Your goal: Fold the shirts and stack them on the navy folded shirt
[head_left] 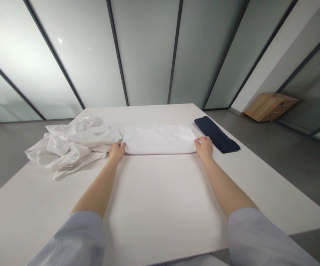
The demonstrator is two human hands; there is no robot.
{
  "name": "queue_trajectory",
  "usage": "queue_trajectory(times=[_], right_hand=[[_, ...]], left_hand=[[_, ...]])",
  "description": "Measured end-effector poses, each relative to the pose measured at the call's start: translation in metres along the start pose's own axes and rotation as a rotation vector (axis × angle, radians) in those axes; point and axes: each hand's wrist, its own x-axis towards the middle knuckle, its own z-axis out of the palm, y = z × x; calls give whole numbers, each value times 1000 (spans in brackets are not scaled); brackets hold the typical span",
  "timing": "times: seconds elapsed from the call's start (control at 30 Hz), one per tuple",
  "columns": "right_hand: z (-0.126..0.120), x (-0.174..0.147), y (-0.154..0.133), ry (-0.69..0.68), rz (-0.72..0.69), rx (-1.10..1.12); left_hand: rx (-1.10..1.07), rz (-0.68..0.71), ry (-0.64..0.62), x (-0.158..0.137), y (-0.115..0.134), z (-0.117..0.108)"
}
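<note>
A white cloth (160, 139), folded into a long rectangle, lies flat across the middle of the white table (162, 207). At its left end, my left hand (117, 150) is closed on the edge, the thumb towards the cloth. My right hand (204, 146) grips the opposite end near the front corner, fingers bent over it. What the undersides of the fingers do is hidden. Close beside my left hand sits a crumpled heap of white fabric (76, 142). Just beyond my right hand lies a folded dark navy cloth (216, 133).
Frosted glass panels (145, 51) with dark frames stand behind the table's far edge. On the grey floor to the right is a wooden cabinet (269, 107), near a white pillar (276, 51). The crumpled heap reaches the table's left edge.
</note>
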Motion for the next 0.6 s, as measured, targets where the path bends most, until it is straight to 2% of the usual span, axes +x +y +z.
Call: queue_trajectory(times=[0.1,0.2,0.3,0.4,0.5,0.6], right_hand=[[5,2,2,41,33,155],[8,2,4,17,124,235],[8,2,6,-34,175,248],[4,2,6,-68,196,179],[-1,1,3,-104,220,49],[-5,0,0,-141,245,-76]], left_hand=[[-168,33,53,3,-5,3],[-344,33,99,3,-9,4],[-414,33,89,0,-8,3],[-324,9,85,-2,-4,1],[-109,-43,72,-5,2,-1],[99,-75,7,-10,8,-4]])
